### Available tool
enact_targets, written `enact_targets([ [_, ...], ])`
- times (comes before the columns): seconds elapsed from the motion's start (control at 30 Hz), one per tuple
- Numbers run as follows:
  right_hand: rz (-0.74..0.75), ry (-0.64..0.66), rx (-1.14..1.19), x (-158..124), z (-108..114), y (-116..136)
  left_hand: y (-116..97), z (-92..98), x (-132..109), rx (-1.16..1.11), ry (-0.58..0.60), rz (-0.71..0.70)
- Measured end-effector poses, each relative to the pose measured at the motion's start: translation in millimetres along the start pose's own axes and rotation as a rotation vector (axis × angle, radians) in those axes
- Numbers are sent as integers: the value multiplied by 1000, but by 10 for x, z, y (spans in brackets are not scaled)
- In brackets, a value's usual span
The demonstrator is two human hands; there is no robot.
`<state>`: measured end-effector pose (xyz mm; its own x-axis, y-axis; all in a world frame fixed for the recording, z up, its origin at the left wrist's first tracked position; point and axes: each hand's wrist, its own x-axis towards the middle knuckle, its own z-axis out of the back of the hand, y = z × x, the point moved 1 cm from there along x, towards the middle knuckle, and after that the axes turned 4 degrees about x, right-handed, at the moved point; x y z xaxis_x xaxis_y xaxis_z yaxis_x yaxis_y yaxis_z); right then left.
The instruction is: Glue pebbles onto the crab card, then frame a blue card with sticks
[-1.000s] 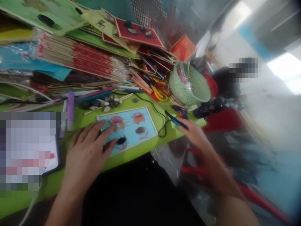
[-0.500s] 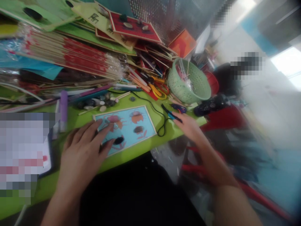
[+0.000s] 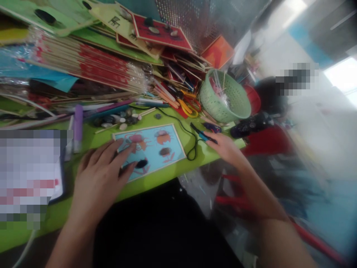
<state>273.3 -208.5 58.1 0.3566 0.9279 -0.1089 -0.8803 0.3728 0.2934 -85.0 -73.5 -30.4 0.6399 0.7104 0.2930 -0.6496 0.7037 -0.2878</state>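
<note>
Landmark: pale green perforated plastic basket (image 3: 208, 100). Left of it and nearer the wearer, flat on a bright green table (image 3: 167, 173): a small light-blue rectangular picture panel (image 3: 153, 149), edged with narrow pale strips.

Progress, judged from how things lie: panel looks well advanced. Four stones sit on it, orange-red markings worked around them; edging runs along the sides that show. What is left can't be told: the end farthest from the basket is partly under a hand, and any fixing beneath the stones is hidden. Loose dark and white rounded pebbles (image 3: 122, 120) heaped left of the basket, off the panel.

Look of the panel: pinkish oval stone (image 3: 136, 138) and greyish stone (image 3: 161, 133), both by orange patches with thin lines; brownish stone (image 3: 165, 151) and glossy black oval stone (image 3: 142, 163), both with red leaf-like strokes. Fine detail blurred.

Bare left hand (image 3: 102, 167): palm down over the panel's end farthest from the basket, fingers loosely spread, clasping nothing visible. Thumb at or just beside the black stone; contact unclear.

Bare right hand (image 3: 227, 147): on the wearer's side of the basket, closed on a slim black-and-blue hand tool (image 3: 201, 134), perhaps a cutter; tool apart from the panel.
</note>
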Motion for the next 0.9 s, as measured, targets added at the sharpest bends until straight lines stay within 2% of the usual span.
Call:
enact_targets([
  [0.1, 29, 9, 37, 5, -12, 24, -3, 3, -5, 0, 6, -2],
  [0.23, -5, 19, 18, 73, -28, 63, -3, 0, -3, 7, -9, -4],
  [0.4, 12, 37, -7, 4, 27, 59, 6, -17, -2, 6, -18, -9],
  [0.57, -48, 15, -66, 65, 24, 15, 8, -10, -12, 9, -18, -3],
  [0.73, -16, 16, -69, 73, 7, 33, 13, -26, -16, 9, -17, -8],
  [0.9, -54, -15, -92, 147, -42, 68, 7, -27, -11, 13, -21, 4],
])
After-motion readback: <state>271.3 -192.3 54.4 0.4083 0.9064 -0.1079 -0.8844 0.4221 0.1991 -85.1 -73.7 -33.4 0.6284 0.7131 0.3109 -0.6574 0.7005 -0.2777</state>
